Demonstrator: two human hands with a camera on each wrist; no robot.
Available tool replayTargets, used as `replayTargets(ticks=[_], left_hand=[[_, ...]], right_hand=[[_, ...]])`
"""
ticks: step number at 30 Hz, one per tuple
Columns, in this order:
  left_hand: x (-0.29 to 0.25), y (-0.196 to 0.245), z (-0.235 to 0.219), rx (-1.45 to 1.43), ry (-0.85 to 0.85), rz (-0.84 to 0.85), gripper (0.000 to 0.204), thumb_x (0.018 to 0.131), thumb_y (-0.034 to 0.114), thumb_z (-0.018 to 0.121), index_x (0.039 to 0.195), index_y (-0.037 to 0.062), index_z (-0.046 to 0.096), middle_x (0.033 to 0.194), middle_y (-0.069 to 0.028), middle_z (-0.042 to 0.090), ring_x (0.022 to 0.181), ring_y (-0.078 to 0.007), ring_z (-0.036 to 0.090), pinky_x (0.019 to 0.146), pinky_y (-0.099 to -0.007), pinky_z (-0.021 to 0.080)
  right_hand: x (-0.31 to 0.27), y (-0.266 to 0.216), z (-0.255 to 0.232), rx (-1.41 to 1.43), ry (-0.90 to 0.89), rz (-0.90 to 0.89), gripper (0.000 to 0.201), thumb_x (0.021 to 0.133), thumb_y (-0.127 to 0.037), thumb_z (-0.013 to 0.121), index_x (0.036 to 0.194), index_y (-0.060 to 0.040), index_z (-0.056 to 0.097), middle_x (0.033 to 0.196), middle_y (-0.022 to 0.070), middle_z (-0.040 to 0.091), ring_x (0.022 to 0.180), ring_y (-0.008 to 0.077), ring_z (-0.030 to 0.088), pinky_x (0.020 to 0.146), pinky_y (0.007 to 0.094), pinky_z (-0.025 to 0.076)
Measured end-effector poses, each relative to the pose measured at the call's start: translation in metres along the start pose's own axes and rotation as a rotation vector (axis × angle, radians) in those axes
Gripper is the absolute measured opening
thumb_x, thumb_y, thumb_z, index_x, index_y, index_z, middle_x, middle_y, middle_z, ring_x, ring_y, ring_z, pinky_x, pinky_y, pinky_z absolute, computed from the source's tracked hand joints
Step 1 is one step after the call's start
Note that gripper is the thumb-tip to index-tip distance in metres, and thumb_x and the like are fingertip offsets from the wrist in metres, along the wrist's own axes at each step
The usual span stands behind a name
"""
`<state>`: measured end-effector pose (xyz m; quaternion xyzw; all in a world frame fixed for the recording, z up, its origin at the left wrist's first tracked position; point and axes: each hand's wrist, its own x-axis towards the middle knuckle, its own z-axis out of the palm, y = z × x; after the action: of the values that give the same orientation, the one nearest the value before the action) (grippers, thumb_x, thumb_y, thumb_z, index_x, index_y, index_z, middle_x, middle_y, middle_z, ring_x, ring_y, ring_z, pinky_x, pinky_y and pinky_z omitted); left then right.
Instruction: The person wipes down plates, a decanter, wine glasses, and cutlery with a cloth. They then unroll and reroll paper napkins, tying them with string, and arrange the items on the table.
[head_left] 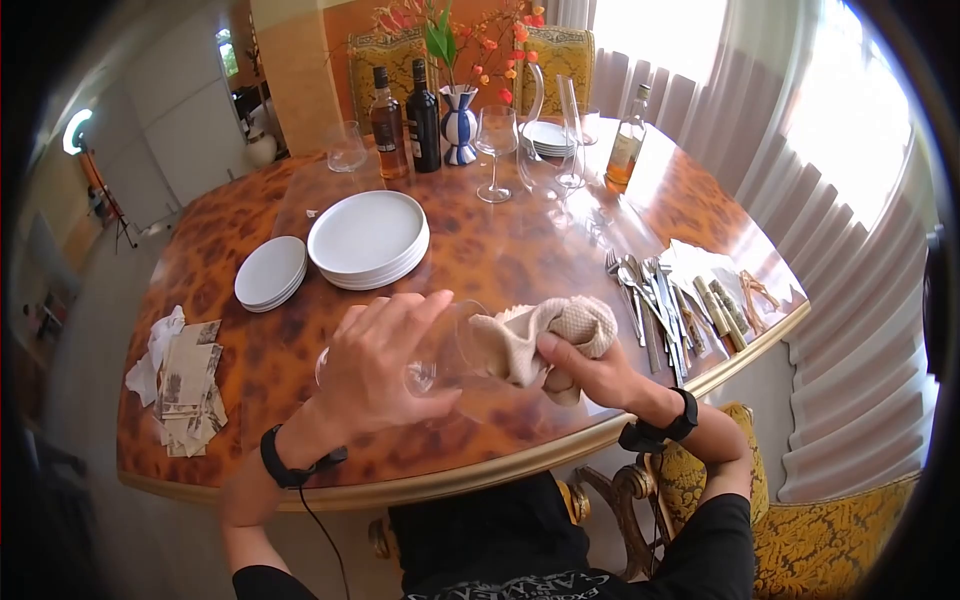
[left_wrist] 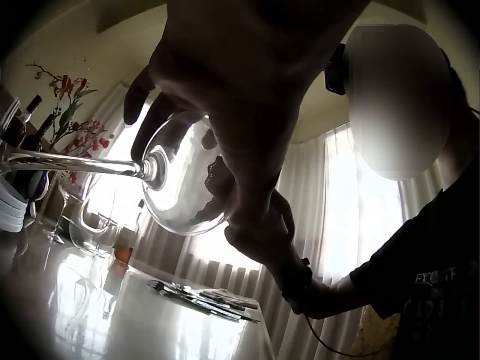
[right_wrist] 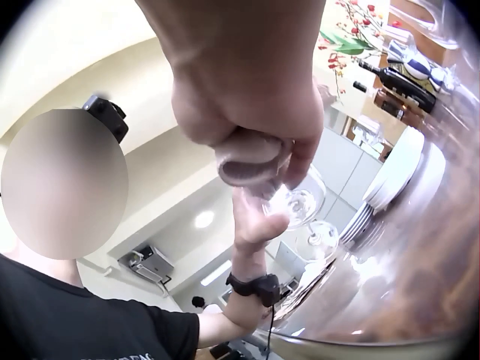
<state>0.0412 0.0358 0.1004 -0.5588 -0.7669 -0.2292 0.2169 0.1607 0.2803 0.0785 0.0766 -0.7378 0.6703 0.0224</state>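
My fingers are curling around the bowl of a wine glass (head_left: 440, 350): my left hand (head_left: 375, 365) is holding it on its side above the near edge of the table (head_left: 500, 250), stem pointing left. My right hand (head_left: 590, 375) is gripping a beige cloth (head_left: 545, 335), bunched tight in its fingers and pushed into the mouth of the glass. From the left wrist view the bowl (left_wrist: 184, 184) is sitting in my palm with the stem running out to the left.

As I judge it, I am partway through wiping this glass; the cloth is at the rim, and I cannot tell how much of the bowl is already polished. Other glasses are standing upright at the far side of the table, beyond the glass in my hand; whether they are wiped I cannot say.

Counting outward from the glass I am holding: one stack of large white plates (head_left: 368, 238) beyond it, one stack of small plates (head_left: 270, 272) to its far left, and a third, smaller stack (head_left: 548, 137) at the far edge. Three bottles (head_left: 423, 118) are standing far off, two dark ones together and one amber one to the right. One striped vase (head_left: 459, 125) with flowers is beside the dark pair. About four stemmed glasses (head_left: 496, 150) are near them. A row of cutlery (head_left: 650, 300) is lying to the right, too many to count, and a pile of paper napkins (head_left: 185, 385) to the left.
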Motion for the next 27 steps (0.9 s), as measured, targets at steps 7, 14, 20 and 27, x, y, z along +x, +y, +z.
replayTargets(ticks=[7,14,20,27], left_hand=[[0.024,-0.066,0.004,-0.892,0.293,-0.465,0.089,0.074,0.036,0.081,0.139,-0.0056,0.037,0.105,-0.0149,0.064,0.099,-0.0192,0.062,0.088,-0.0350,0.050],[0.095,-0.090,0.019,-1.074,0.406,-0.438,0.095,0.077,0.036,0.081,0.144,-0.0057,0.028,0.119,-0.0190,0.057,0.107,-0.0227,0.059,0.095,-0.0341,0.046],[0.164,-0.110,0.025,-1.169,0.395,-0.308,0.101,0.081,0.043,0.076,0.150,-0.0004,0.016,0.141,-0.0238,0.042,0.127,-0.0291,0.048,0.104,-0.0383,0.039],[0.187,-0.189,0.011,-0.935,0.139,-0.451,0.086,0.090,0.052,0.060,0.153,0.0080,0.021,0.153,-0.0228,0.030,0.147,-0.0288,0.020,0.117,-0.0473,0.013]], right_hand=[[0.043,0.027,-0.014,-0.891,-0.277,-0.155,0.038,0.088,-0.039,0.065,0.104,-0.0046,0.064,0.105,0.0137,0.066,0.091,0.0364,0.063,0.079,0.0433,0.051],[0.113,-0.051,-0.011,-0.519,0.041,-0.306,0.094,0.080,-0.043,0.075,0.145,0.0011,0.023,0.119,0.0274,0.059,0.106,0.0337,0.064,0.089,0.0411,0.050],[0.201,-0.072,-0.020,-0.290,0.259,-0.337,0.105,0.073,-0.036,0.082,0.146,0.0016,0.016,0.111,0.0201,0.062,0.097,0.0253,0.066,0.083,0.0372,0.052],[0.285,-0.046,-0.051,-0.077,0.335,-0.192,0.106,0.072,-0.033,0.083,0.146,-0.0006,0.015,0.112,0.0180,0.065,0.092,0.0225,0.067,0.076,0.0369,0.051]])
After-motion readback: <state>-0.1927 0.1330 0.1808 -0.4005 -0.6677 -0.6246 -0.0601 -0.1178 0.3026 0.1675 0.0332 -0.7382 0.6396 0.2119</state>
